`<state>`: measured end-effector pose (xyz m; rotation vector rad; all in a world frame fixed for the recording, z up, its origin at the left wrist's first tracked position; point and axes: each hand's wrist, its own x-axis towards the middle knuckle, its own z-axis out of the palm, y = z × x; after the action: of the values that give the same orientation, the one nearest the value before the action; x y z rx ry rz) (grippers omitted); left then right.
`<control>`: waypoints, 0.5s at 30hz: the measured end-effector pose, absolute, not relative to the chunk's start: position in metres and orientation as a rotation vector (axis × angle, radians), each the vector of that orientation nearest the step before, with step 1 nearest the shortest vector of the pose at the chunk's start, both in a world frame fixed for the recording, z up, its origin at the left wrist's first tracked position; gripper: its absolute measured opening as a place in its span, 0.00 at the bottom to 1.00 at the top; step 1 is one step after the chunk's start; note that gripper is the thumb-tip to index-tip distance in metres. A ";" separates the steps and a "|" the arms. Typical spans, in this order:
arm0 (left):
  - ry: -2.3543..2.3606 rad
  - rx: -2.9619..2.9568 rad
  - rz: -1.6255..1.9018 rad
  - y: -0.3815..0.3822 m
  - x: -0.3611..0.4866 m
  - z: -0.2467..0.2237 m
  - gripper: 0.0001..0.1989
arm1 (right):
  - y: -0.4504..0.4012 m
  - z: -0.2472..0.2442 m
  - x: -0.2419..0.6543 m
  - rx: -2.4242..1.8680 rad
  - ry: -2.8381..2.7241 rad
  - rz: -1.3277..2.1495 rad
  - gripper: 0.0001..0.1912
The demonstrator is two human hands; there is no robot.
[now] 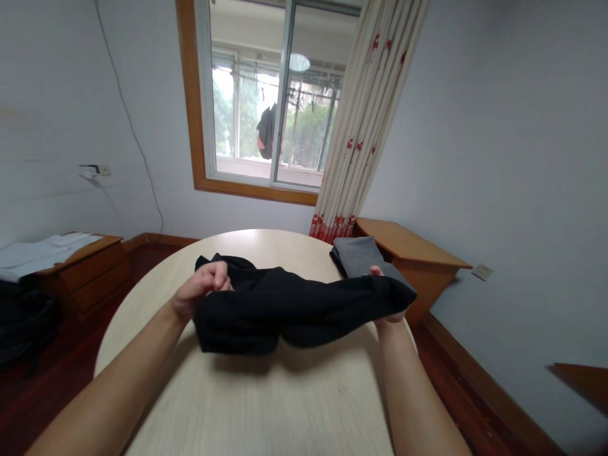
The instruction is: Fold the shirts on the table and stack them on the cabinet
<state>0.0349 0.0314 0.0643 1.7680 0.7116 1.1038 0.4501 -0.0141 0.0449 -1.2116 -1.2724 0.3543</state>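
Note:
A black garment [294, 304] is stretched sideways between my two hands, just above the round table [256, 405]; its exact kind does not show. My left hand [202, 288] is closed on the garment's left end, with the fingers curled into the cloth. At the opposite end my right hand [390, 316] grips the fabric, most of its fingers hidden behind or under it. Part of the cloth on the far left side bunches up behind the stretched edge. Beyond my right hand, a folded grey garment [358, 254] lies at the table's right edge, with something dark under it.
Behind the table's right side stands a wooden desk [403, 240]. To the left, a low wooden cabinet [97, 269] carries white papers [42, 253], near a black bag-like heap [23, 323]. A curtain [365, 126] hangs beside the window [247, 114].

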 end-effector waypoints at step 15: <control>1.404 2.520 0.507 0.072 0.043 0.015 0.21 | 0.009 -0.009 0.361 -1.205 -1.857 0.853 0.19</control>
<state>0.0428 0.0723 0.0149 2.5199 1.4036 0.5069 0.3612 0.0088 -0.0089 -1.2053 -1.8573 0.8530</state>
